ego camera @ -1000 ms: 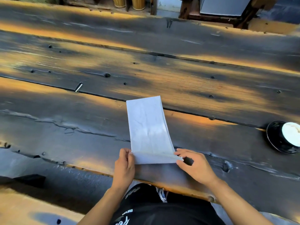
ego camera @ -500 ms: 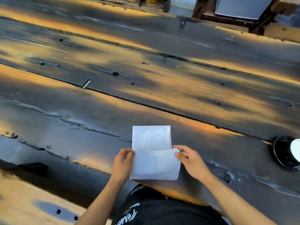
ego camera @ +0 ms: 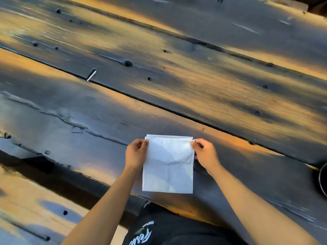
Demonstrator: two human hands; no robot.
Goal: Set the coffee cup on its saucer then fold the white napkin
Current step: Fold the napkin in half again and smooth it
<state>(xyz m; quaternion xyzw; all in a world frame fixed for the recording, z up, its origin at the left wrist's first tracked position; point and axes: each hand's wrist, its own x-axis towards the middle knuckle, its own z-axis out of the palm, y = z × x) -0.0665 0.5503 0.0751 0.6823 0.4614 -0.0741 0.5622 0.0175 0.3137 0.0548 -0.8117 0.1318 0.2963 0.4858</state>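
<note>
1. The worktop [ego camera: 177, 82] fills almost your whole view: wide, dark, weathered planks with orange patches of light, knots and small holes, and long seams running from the near right up to the far left.
2. Your two bare forearms reach in from the near edge, with a black garment [ego camera: 177, 230] bearing pale lettering between them at the bottom of the view.
3. The white napkin [ego camera: 168, 167] lies flat on the nearest plank, close to the near edge and a little right of centre. It is folded into a near square, with the doubled layers showing as a thin offset strip along its far edge and faint creases across the top face.
4. Your left hand [ego camera: 136, 154] sits at the napkin's far left corner, its fingers [ego camera: 145, 142] closed onto that corner in a pinch with the thumb on the top layer.
5. Your right hand [ego camera: 205, 154] mirrors it at the far right corner, the fingers [ego camera: 192, 144] pinched together on the napkin's edge.
6. At the right border, well apart from the napkin, a dark curved rim [ego camera: 322, 179] cuts into view; too little of it shows to tell whether it is the saucer.
7. A small pale sliver [ego camera: 91, 74] lies in the plank seam, far left of the napkin.
</note>
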